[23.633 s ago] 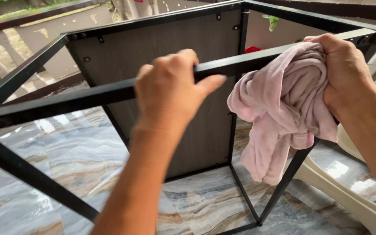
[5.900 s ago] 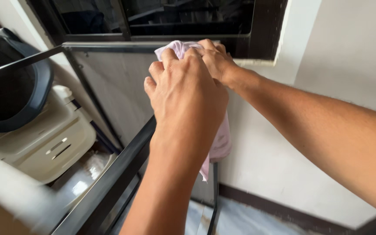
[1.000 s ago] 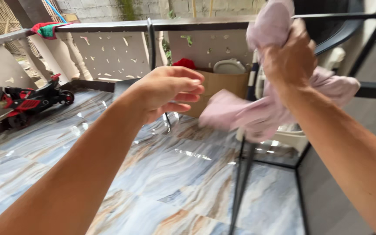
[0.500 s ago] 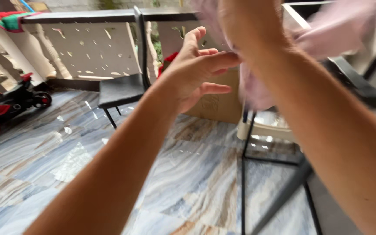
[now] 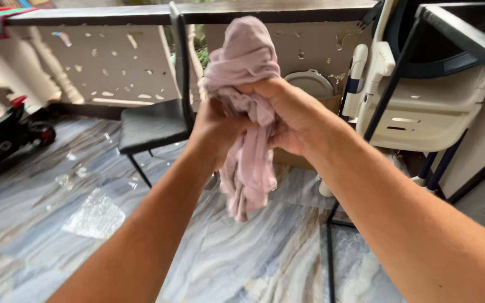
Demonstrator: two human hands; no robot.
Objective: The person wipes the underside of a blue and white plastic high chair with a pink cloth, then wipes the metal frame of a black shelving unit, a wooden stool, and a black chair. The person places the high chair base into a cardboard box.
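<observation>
Glossy marble-patterned tile floor, veined blue, grey and tan. Standing on it: a black metal-legged chair with dark seat at the balustrade, a red-and-black toy motorcycle at far left, a black metal frame at right, and a cream plastic high chair beyond it.

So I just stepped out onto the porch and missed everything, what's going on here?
A person holds a bunched pink cloth up in front of them with both hands: the left hand and the right hand grip it together, its loose end hanging down. Behind it stands a black chair on the marbled tile floor. A black metal frame and a cream plastic seat are on the right.
</observation>
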